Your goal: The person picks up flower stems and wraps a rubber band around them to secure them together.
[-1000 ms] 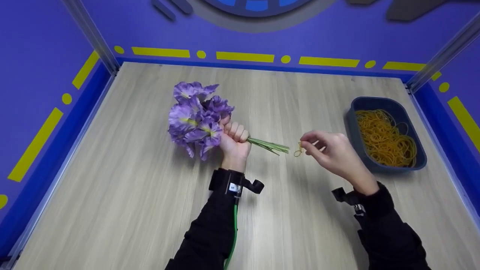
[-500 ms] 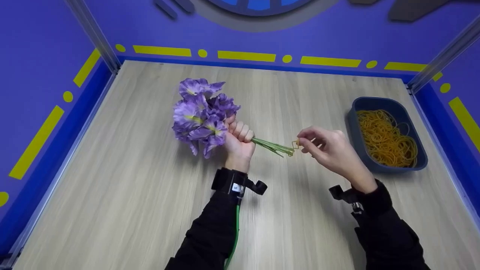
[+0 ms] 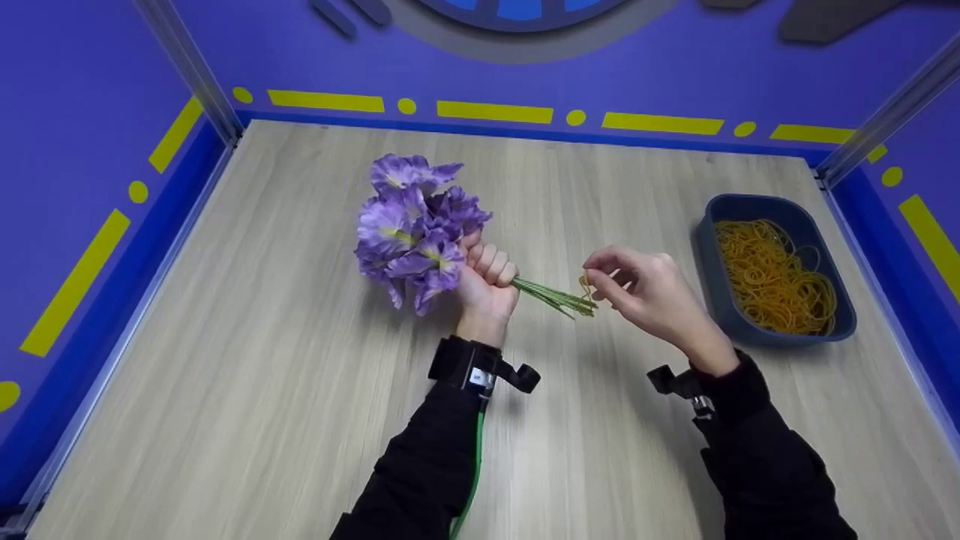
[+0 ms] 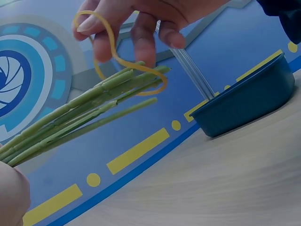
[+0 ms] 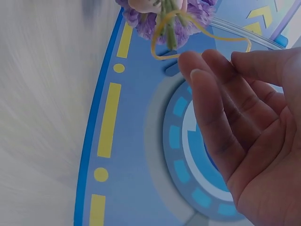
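My left hand [image 3: 489, 281] grips a bunch of purple flowers [image 3: 420, 232] by the green stems [image 3: 555, 294], just below the blooms. The blooms lie to the left and the bare stem ends stick out to the right. At those ends, my right hand [image 3: 645, 292] pinches a thin yellow rubber band [image 4: 113, 42] between thumb and fingers. In the left wrist view the band's lower loop hangs around the tips of several stems, while its upper part hooks over a finger. Whether the lowest stem lies inside the loop, I cannot tell.
A dark blue tub [image 3: 846, 304] full of yellow rubber bands [image 3: 772, 277] stands to the right of my right hand. The wooden tabletop [image 3: 262, 337] is bordered by blue panels at the back and sides. A green cable [image 3: 477, 465] runs along my left sleeve.
The flowers and left hand have shifted slightly right. My right hand has moved a little left and up, and the rubber band, earlier apart from the stems, now loops over their ends.
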### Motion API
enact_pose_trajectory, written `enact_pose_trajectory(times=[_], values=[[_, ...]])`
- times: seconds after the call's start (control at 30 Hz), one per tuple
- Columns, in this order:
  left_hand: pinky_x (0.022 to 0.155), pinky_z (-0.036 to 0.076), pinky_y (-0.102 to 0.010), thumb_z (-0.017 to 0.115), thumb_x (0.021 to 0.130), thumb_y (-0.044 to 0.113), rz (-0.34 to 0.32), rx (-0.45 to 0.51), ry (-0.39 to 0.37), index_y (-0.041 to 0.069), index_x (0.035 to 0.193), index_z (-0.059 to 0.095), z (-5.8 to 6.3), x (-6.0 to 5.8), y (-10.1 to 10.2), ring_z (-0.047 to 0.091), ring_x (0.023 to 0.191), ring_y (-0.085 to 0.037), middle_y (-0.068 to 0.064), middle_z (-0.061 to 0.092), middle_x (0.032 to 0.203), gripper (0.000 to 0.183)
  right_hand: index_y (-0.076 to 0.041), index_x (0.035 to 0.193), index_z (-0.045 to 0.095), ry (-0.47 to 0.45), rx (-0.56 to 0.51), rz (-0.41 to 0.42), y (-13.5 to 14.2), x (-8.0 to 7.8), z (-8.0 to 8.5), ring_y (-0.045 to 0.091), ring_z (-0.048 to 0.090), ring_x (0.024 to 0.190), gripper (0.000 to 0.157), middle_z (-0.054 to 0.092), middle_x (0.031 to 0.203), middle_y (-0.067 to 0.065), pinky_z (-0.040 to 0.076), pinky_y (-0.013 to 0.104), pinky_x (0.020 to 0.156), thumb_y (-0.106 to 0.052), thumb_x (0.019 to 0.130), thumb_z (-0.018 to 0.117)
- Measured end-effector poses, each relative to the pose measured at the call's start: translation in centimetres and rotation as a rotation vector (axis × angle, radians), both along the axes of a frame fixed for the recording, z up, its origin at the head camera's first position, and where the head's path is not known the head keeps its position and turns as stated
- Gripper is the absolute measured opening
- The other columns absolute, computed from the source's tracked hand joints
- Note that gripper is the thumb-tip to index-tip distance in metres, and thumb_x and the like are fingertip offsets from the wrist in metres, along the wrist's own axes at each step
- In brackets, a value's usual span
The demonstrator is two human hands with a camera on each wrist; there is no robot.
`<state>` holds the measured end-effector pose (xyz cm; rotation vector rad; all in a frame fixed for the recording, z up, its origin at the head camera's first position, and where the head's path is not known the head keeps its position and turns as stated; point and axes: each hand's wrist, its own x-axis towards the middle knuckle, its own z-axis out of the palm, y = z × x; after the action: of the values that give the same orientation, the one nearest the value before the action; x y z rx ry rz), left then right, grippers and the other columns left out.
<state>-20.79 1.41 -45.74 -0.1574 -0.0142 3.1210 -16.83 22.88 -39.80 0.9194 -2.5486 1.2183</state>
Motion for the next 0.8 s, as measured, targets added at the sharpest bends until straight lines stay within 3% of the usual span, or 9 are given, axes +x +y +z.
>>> enact_pose_trajectory(times=[0.27, 0.53, 0.8], values=[[0.043, 0.004, -0.019, 0.031, 0.101, 0.015, -0.036, 0.000, 0.016, 0.020, 0.054, 0.026, 0.1, 0.2, 0.6, 0.010, 0.043, -0.001, 0.011, 0.016, 0.050, 0.048, -0.005, 0.100, 0.071, -0.035, -0.016, 0.027, -1.5, -0.5, -0.4, 0.013, 0.070, 0.065, 0.008, 0.073, 0.084, 0.004, 0.054, 0.021, 0.054, -0.012, 0.097, 0.069], [0.043, 0.004, -0.019, 0.031, 0.102, 0.016, -0.087, 0.014, 0.038, 0.020, 0.054, 0.026, 0.6, 0.5, 0.8, 0.010, 0.043, -0.001, 0.011, 0.017, 0.049, 0.048, -0.008, 0.098, 0.074, -0.028, -0.003, -0.046, -2.4, -1.6, -0.7, 0.008, 0.068, 0.064, 0.007, 0.073, 0.083, -0.001, 0.049, 0.020, 0.050, -0.015, 0.096, 0.070], [0.043, 0.006, -0.019, 0.033, 0.102, 0.016, -0.156, 0.062, 0.039, 0.020, 0.054, 0.028, 1.2, 1.0, 1.0, 0.011, 0.043, -0.002, 0.011, 0.020, 0.048, 0.048, -0.009, 0.100, 0.074, -0.084, -0.020, -0.051, -2.2, -3.6, -2.7, 0.013, 0.067, 0.064, 0.008, 0.073, 0.087, 0.003, 0.047, 0.019, 0.044, -0.015, 0.096, 0.071]])
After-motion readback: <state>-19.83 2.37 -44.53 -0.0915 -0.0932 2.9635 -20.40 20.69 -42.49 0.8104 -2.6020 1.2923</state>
